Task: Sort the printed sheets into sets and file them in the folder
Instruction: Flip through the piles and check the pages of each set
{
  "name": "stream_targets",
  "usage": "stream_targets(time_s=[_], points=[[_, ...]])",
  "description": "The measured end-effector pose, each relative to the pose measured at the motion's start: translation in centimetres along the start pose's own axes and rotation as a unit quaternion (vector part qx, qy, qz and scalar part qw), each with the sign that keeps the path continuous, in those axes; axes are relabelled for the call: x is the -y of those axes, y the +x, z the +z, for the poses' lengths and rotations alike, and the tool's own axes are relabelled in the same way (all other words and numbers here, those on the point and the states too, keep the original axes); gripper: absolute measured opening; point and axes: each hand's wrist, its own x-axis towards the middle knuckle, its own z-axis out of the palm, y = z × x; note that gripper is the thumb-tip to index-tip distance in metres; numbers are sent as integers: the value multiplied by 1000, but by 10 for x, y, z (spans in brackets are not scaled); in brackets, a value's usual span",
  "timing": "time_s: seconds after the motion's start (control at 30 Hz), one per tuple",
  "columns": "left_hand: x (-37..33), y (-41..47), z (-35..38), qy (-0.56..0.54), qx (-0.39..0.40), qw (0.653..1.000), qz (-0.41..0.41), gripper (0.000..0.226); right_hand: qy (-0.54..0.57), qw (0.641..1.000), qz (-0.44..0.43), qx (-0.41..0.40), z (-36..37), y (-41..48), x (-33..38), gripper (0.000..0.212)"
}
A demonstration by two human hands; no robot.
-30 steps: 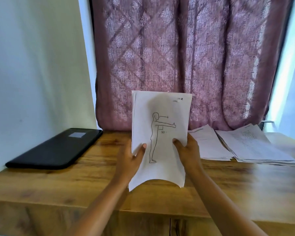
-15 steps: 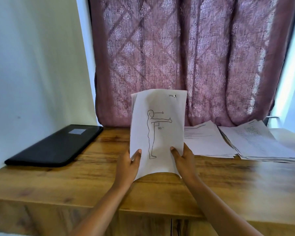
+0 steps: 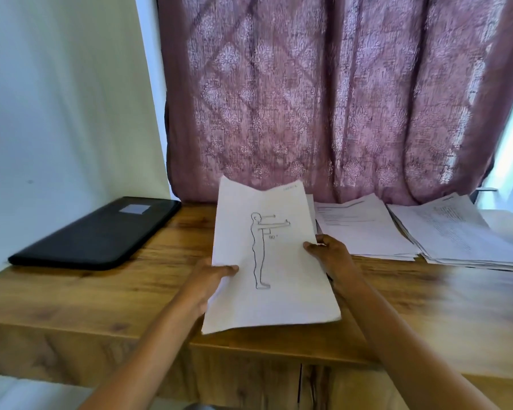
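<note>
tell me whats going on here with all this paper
A person holds a thin bundle of printed sheets above a wooden table, the left hand pinching its left edge and the right hand its right edge. The top sheet shows a line drawing of a standing figure with an arm stretched out. Two more piles lie on the table to the right: the middle pile and the far-right pile. The black folder lies closed at the left, by the wall.
</note>
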Motion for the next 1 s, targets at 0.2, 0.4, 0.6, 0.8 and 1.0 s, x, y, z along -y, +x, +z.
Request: stream_targets(time_s=[0.2,0.4,0.6,0.8,1.0], points=[[23,-6,-11,-6,48,998,-33,46,-86,993,68,41,-16,-4,-17,17],[16,33,13,361,56,866,341,71,-191,977,69,63,-21,-4,-16,11],[32,84,49,624,242,679,303,67,-426,904,-6,41,-19,2,-20,31],[41,93,48,631,309,667,248,75,-567,801,-169,89,-31,43,-16,78],[44,97,45,614,312,684,241,80,-597,770,-133,184,-27,69,-23,73]])
